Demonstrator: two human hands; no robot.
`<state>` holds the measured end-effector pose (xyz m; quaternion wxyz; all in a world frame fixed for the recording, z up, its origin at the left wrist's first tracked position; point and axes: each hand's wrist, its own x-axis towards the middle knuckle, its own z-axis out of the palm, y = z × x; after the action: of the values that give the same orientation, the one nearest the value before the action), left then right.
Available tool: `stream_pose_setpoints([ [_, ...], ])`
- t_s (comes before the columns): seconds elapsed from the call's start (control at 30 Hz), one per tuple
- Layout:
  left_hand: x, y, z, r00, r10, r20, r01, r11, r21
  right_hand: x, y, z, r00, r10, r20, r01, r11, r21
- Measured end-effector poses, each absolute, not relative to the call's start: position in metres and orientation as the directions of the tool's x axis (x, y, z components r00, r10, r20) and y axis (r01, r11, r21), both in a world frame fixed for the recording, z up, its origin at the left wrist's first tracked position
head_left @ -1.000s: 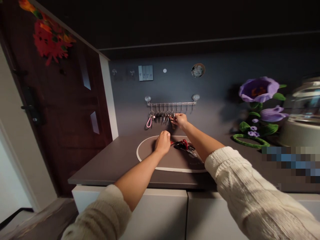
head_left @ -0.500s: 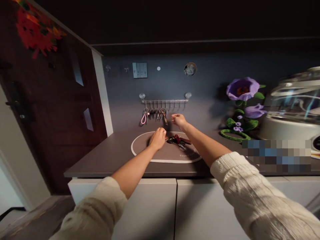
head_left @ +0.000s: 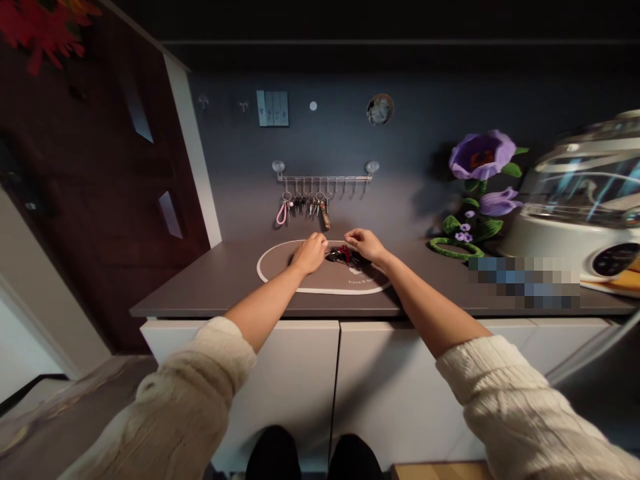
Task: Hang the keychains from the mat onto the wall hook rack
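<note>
A bunch of keys [head_left: 342,255] with a red ornament and a dark fob lies on an oval brown mat [head_left: 275,267] with a white rim. My left hand [head_left: 311,253] is at the bunch's left side, fingers curled together; what they hold, if anything, is hidden. Just right of the bunch, my right hand [head_left: 367,245] has its thumb and fingers bent into a pinch, and nothing nameable shows between them. Above both hands, a clear hook rail [head_left: 325,179] on the wall carries several keys, a pink strap loop [head_left: 281,213] and a brown patterned key tag [head_left: 325,215].
Purple artificial flowers [head_left: 483,157] and a white appliance with a clear dome [head_left: 555,233] stand on the right of the counter [head_left: 175,287]. White cabinet doors [head_left: 285,373] lie below its front edge. A dark red door [head_left: 125,220] is at the left.
My right hand has come down from near the hook rail to the keys on the mat. My left hand stays beside the bunch. The view has tilted downward, and my feet now show.
</note>
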<state>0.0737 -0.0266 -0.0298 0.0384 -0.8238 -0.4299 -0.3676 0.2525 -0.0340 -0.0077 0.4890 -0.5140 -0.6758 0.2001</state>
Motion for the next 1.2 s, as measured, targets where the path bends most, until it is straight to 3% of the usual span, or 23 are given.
stream_pose_setpoints([
  [0.23,0.073,-0.026,-0.030,0.385,0.666,0.639,0.721,-0.649,0.243,0.260,-0.034,-0.007,-0.147,0.843,0.517,0.665,0.471,-0.580],
  [0.47,0.072,-0.025,-0.030,0.406,0.659,0.633,0.716,-0.660,0.228,0.262,-0.026,-0.007,-0.277,0.827,0.489,0.829,0.463,-0.314],
  [0.6,0.072,-0.024,-0.030,0.411,0.660,0.629,0.712,-0.663,0.231,0.265,-0.023,-0.009,-0.268,0.812,0.519,0.850,0.453,-0.269],
  [0.77,0.071,-0.025,-0.030,0.402,0.651,0.643,0.695,-0.675,0.248,0.263,-0.028,-0.004,-0.223,0.822,0.524,0.845,0.431,-0.317],
  [1.0,0.072,-0.030,-0.027,0.423,0.626,0.655,0.667,-0.704,0.243,0.257,-0.038,0.004,-0.131,0.826,0.549,0.762,0.438,-0.477],
  [1.2,0.073,-0.033,-0.025,0.442,0.596,0.670,0.638,-0.734,0.232,0.252,-0.037,0.003,-0.062,0.868,0.493,0.429,0.469,-0.772],
])
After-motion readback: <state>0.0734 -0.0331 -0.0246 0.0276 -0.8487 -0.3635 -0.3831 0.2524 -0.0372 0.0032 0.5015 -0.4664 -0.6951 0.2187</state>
